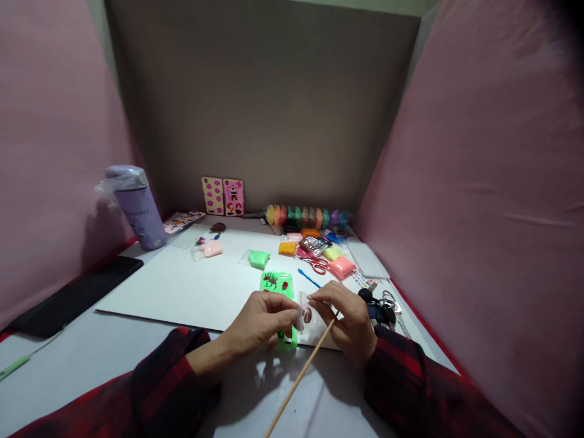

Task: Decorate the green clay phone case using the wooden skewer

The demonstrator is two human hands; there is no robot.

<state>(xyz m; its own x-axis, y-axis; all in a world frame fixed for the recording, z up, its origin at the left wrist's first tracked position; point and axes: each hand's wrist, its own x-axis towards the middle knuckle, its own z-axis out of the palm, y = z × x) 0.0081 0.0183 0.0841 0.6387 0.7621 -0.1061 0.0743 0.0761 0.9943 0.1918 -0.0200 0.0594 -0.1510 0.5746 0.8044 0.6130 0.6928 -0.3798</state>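
My left hand (269, 315) pinches the left edge of a small clear bag (311, 331), which has a brown lump (307, 314) inside. At the bag's top right, my right hand (344, 316) has its fingertips pressed on it, and a thin wooden stick (296, 384) is held in the same hand, slanting down toward the near edge. Beneath the hands lies a bright green panel (277, 280) with dark red shapes on it, partly hidden by my left hand. A blue tool (309, 278) rests just beyond my right hand.
Clay packets (259, 259) and red-handled scissors (319, 265) lie on the white board (182, 286). Keys (381, 310) sit at the right. A purple tumbler (141, 210) and a black case (77, 292) are at the left. Decorated panels (223, 196) lean at the back.
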